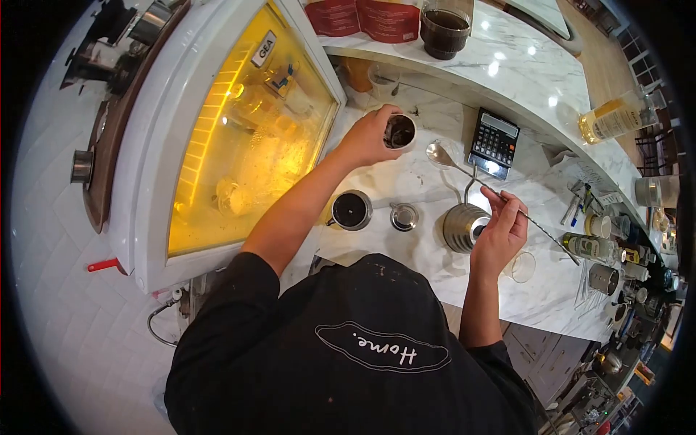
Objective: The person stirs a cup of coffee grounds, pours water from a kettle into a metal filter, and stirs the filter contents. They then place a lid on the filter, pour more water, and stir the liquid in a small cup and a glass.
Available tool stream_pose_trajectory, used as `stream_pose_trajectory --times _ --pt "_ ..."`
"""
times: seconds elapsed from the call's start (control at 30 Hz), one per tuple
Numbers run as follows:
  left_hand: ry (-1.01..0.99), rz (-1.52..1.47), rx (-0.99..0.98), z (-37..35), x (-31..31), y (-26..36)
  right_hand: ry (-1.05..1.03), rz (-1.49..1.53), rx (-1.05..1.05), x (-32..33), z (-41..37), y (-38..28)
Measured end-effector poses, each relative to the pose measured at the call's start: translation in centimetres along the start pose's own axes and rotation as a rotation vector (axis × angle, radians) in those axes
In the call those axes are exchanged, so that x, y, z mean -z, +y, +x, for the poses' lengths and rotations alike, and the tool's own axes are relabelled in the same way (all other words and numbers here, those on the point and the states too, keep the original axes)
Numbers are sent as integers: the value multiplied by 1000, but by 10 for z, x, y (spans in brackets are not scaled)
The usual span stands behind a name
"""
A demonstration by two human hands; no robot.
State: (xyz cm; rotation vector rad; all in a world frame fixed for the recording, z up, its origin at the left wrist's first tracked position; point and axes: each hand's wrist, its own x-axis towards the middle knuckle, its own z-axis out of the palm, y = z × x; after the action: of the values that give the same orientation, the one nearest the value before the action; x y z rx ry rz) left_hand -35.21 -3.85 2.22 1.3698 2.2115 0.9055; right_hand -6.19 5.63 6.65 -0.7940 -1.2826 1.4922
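Observation:
My left hand (370, 138) is wrapped round a light-rimmed cup (411, 138) with dark contents, tipped so its mouth faces me. In my right hand (500, 235) is the twisted handle of a long bar spoon (437, 153), its bowl pointing toward the cup but apart from it. Below the cup stands a metal pitcher (366, 214) with dark liquid inside. Beside that lies a small round metal lid (404, 217). A ribbed gooseneck kettle (460, 228) stands just left of my right hand, and a clear glass (520, 267) is just below that hand.
At left is a glass-door cooler (254, 145) lit yellow. A calculator (494, 142) lies on the marble counter (428, 188). The raised ledge (522, 65) holds a dark-filled jug (444, 32), red packaging (362, 20) and a bottle (616, 118). Bottles and tools crowd the right.

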Motion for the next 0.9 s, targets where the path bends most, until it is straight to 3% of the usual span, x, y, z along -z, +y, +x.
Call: stream_pose_trajectory --times 0.13,0.17,0.3,0.4,0.53,0.9 --pt "216 102 -280 -39 30 58 -80 -81 133 -20 -17 -24" --pt "220 50 -227 -55 40 78 -106 -60 164 -25 -23 -32" --pt "374 -94 -337 -104 53 106 -242 -211 364 -31 -46 -53" --pt "293 -363 -105 -143 57 113 -322 -264 532 -38 -64 -74" --pt "431 -600 -226 -179 48 108 -402 -268 614 -46 -86 -85" --pt "613 -392 -276 -249 45 119 -586 -294 722 -59 -125 -92"
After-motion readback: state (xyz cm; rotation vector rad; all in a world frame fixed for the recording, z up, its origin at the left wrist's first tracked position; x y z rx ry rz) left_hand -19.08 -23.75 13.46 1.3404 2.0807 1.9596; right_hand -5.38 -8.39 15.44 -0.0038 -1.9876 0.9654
